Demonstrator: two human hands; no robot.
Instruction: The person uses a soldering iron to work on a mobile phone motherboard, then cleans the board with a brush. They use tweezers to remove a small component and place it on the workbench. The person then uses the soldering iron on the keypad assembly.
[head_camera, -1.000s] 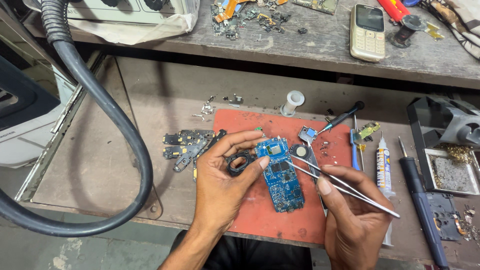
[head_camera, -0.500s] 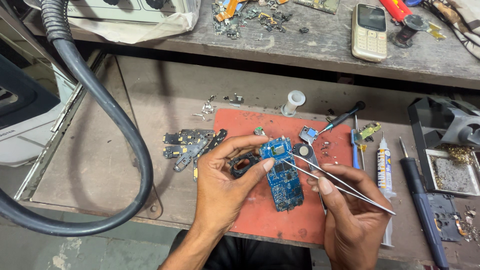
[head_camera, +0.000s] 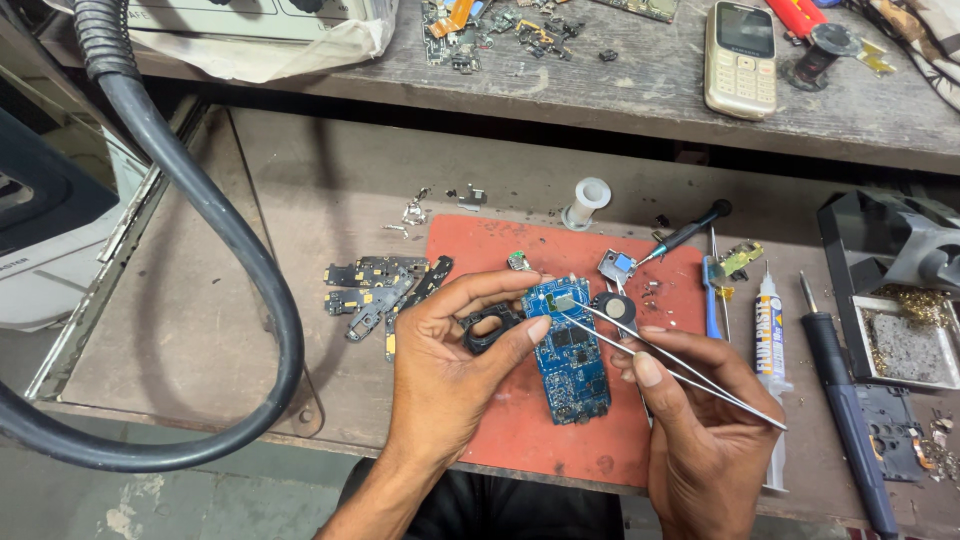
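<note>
This is a phone-repair workshop. A worn wooden bench (head_camera: 300, 300) carries a red work mat (head_camera: 480, 250) at the centre, loose circuit boards (head_camera: 385, 285) at nine o'clock, and a soldering iron (head_camera: 845, 400) and syringe of paste (head_camera: 769, 335) at three o'clock. At twelve o'clock, a shelf (head_camera: 620, 95) holds a keypad phone (head_camera: 740, 58) and scrap parts (head_camera: 500, 25).

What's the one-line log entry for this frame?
left hand: steadies blue circuit board | right hand: tweezers tips on board's top | surface: red mat
</note>
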